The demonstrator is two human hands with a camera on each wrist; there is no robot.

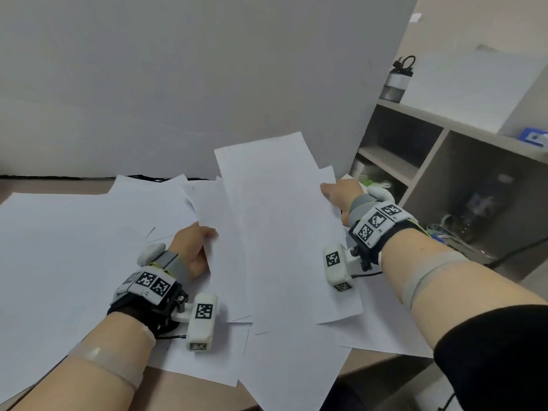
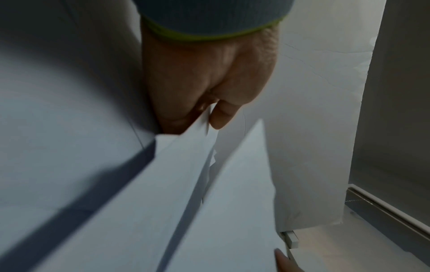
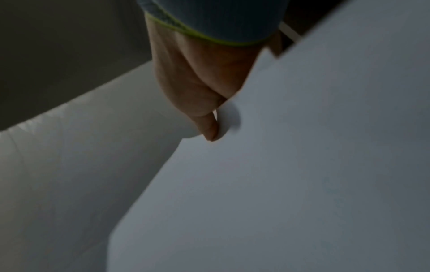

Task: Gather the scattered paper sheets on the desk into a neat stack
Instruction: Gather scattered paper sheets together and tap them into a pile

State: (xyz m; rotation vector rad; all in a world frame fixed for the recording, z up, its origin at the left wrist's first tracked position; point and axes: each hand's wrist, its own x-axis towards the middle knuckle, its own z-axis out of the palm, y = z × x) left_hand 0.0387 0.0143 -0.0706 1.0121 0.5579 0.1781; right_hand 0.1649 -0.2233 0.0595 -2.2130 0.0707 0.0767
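Note:
Several white paper sheets (image 1: 74, 247) lie overlapping across the desk. A loose bundle of sheets (image 1: 275, 232) is raised off the desk in the middle, tilted up at its far end. My left hand (image 1: 192, 247) pinches the bundle's left edge, thumb (image 2: 223, 114) on top of the sheets (image 2: 186, 184) and fingers hidden beneath. My right hand (image 1: 341, 194) pinches the bundle's right edge near the far corner; its thumb (image 3: 209, 127) presses on the top sheet (image 3: 302, 165) and the fingers are hidden under the paper.
A grey partition wall (image 1: 178, 84) stands right behind the desk. To the right is an open shelf unit (image 1: 430, 161) with a bottle (image 1: 397, 81) on top and cables inside. The wooden desk (image 1: 184, 390) shows bare at its near edge.

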